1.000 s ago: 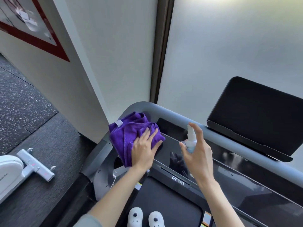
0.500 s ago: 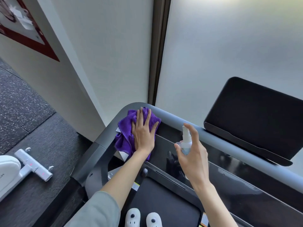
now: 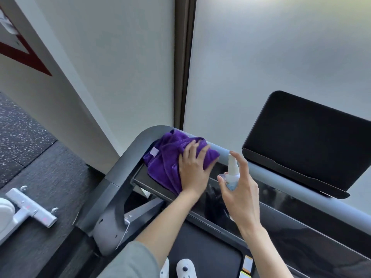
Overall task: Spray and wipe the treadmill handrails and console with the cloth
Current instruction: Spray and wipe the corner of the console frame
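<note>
A crumpled purple cloth (image 3: 170, 159) lies on the left end of the treadmill's glossy black console (image 3: 281, 223), up against the curved grey handrail (image 3: 267, 175). My left hand (image 3: 193, 171) presses flat on the cloth's right side, fingers pointing up toward the rail. Just to its right, my right hand (image 3: 240, 189) holds a small white spray bottle (image 3: 232, 173) upright above the console, index finger on the nozzle top. A black tablet-like screen (image 3: 309, 141) stands tilted behind the rail at the right.
White wall panels and a dark vertical post (image 3: 183, 63) rise right behind the treadmill. Dark rubber floor lies at the left, with the white foot of another machine (image 3: 30, 207) on it. My white shoes (image 3: 184, 267) stand on the treadmill belt below.
My left hand has slid the cloth to the right and slightly down along the console's left end, and the cloth is spread wider. My right hand with the bottle has barely moved.
</note>
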